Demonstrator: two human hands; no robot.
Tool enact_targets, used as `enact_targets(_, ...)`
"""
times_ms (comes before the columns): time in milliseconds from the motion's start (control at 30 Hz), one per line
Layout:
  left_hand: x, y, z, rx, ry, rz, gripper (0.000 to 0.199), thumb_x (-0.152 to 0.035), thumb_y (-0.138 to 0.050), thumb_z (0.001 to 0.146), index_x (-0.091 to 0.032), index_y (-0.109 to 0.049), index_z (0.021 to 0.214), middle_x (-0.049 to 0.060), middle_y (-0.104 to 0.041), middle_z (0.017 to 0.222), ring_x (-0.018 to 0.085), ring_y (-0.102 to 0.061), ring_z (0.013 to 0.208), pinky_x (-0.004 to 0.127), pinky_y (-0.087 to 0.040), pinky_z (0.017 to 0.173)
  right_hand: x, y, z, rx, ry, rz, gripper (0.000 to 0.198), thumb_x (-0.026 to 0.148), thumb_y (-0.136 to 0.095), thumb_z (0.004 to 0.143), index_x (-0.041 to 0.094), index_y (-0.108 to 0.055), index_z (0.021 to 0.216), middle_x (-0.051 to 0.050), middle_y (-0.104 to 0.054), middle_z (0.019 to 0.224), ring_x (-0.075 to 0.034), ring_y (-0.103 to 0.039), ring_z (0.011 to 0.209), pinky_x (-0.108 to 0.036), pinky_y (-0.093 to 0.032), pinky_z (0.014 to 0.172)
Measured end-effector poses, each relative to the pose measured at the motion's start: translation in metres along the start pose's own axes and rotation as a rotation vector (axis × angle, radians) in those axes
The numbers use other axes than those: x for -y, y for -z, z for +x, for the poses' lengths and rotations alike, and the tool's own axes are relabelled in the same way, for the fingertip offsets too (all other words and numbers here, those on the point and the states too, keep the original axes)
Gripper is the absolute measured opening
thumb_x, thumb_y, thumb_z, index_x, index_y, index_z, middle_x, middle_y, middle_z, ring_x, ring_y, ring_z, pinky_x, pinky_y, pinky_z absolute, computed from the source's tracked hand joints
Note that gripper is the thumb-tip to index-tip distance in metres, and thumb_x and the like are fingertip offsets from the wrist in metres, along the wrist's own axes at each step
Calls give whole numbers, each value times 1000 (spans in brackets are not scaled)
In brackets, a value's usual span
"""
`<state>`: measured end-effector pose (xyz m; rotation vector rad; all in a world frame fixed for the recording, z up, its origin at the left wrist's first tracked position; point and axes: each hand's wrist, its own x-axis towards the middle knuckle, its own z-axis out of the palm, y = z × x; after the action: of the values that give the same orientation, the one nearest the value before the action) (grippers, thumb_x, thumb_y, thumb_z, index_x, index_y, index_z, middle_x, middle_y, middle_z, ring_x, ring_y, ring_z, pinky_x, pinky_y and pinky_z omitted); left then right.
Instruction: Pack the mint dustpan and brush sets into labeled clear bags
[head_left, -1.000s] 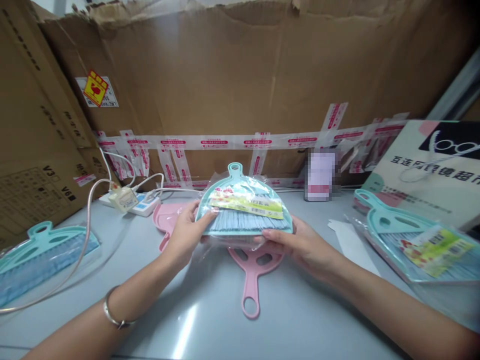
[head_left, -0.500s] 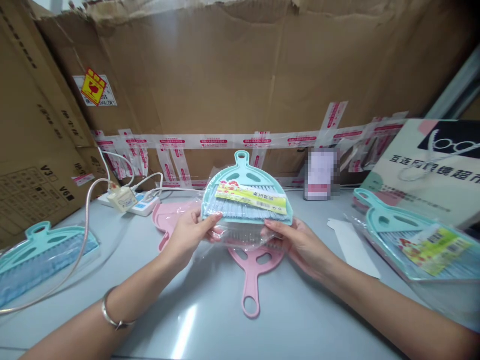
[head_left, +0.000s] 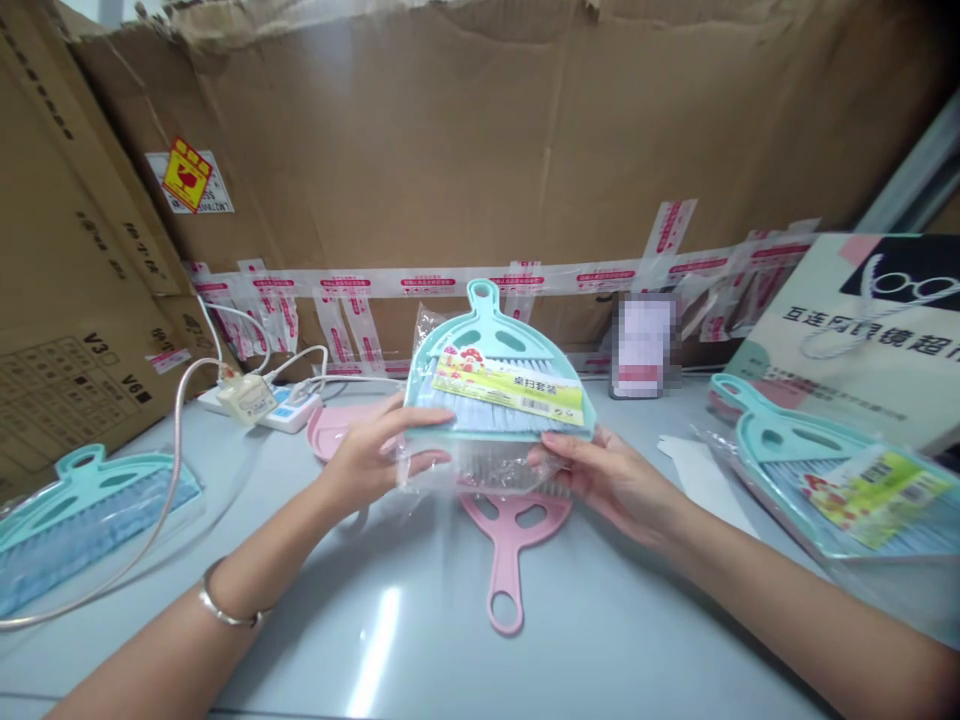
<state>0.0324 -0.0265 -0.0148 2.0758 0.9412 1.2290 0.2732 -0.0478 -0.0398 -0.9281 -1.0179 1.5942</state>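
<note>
A turquoise dustpan-and-brush set (head_left: 491, 335) in clear plastic wrap is held up above the table, its handle pointing away from me. A yellow-green label (head_left: 510, 385) with red mushrooms lies across its pale blue bristles. My left hand (head_left: 364, 450) grips the left edge, thumb and fingers on either side of the wrap. At the right edge, my right hand (head_left: 607, 475) is closed on the set, thumb on top. Below it lies a pink brush (head_left: 506, 560), handle towards me, its bristles partly behind the wrap. A pink dustpan (head_left: 326, 430) is partly hidden behind my left hand.
Wrapped turquoise sets lie at the left (head_left: 90, 510) and right (head_left: 787, 450). A power strip (head_left: 292, 410) with a plug and cables sits at the back left. A phone (head_left: 641, 345) leans against the large cardboard box (head_left: 450, 140). White card (head_left: 705, 485) lies right.
The held set has risen slightly and tilted towards me, so its label reads more clearly. My left fingers have spread a little along its edge.
</note>
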Motion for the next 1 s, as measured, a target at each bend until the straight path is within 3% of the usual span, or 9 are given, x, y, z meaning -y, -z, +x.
enact_targets(100, 3, -9, -2, -212, -10, -2, 18, -17, -73, 64, -26, -73, 80, 4, -69, 88, 18, -62, 84, 31, -48, 86, -6, 0, 0, 12, 82, -167, 41, 39, -69, 69, 19, -55, 102, -5, -65, 94, -18, -61, 87, -34, -49, 80)
enact_targets(167, 4, -9, -3, -314, -9, 20, 13, -18, -72, 66, -26, -74, 76, 3, -70, 80, 16, -62, 78, 29, -51, 80, -10, 1, 0, -79, 228, -313, 61, 39, -69, 69, 24, -38, 120, -8, -54, 116, -21, -55, 102, -38, -47, 85)
enact_targets(267, 7, -6, -1, -385, -57, 28, 12, -19, -72, 66, -24, -74, 76, 2, -71, 76, 15, -61, 70, 26, -52, 69, -10, 3, -3, -272, 738, -694, 79, 35, -73, 64, 29, -25, 126, -9, -35, 128, -26, -40, 119, -46, -40, 94)
enact_targets(367, 8, -9, 0, -353, -67, 24, 14, -19, -72, 66, -23, -74, 79, 2, -71, 75, 13, -59, 65, 23, -51, 58, -6, 1, -12, -240, 1189, -1119, 60, 28, -72, 66, 30, -40, 117, -7, -35, 122, -27, -36, 119, -50, -34, 98)
enact_targets(467, 5, -16, -1, -279, -26, 27, 14, -19, -71, 67, -23, -74, 80, 2, -71, 76, 12, -58, 63, 22, -48, 53, -6, -5, -19, -98, 1140, -1336, 34, 24, -64, 75, 27, -52, 106, -8, -41, 112, -26, -42, 108, -47, -39, 91)
enact_targets(633, -1, -25, -6, -234, 70, 50, 14, -25, -71, 67, -23, -74, 80, 1, -71, 71, 10, -52, 53, 21, -42, 46, -11, -12, -20, 52, 878, -1257, 5, 21, -59, 78, 24, -62, 82, -5, -46, 96, -21, -45, 95, -41, -42, 82)
enact_targets(767, 0, -24, -6, -254, 145, -10, 15, -26, -72, 66, -23, -74, 80, 1, -70, 69, 10, -51, 53, 21, -43, 48, -5, -11, -21, 180, 767, -1229, 9, 20, -63, 74, 21, -58, 66, -3, -44, 86, -18, -45, 87, -37, -41, 79)
enact_targets(867, 3, -21, -4, -296, 149, -35, 17, -25, -72, 65, -23, -74, 82, 0, -69, 75, 9, -51, 55, 21, -46, 51, 2, -6, -23, 214, 800, -1311, 18, 21, -63, 75, 18, -54, 59, -3, -45, 83, -17, -44, 82, -36, -38, 76)
enact_targets(1000, 6, -17, -3, -367, 178, -73, 20, -29, -73, 65, -23, -74, 85, 0, -65, 77, 7, -51, 54, 19, -48, 49, 8, -2, -25, 197, 831, -1372, 9, 24, -60, 78, 21, -59, 69, -4, -47, 88, -18, -43, 82, -35, -37, 73)
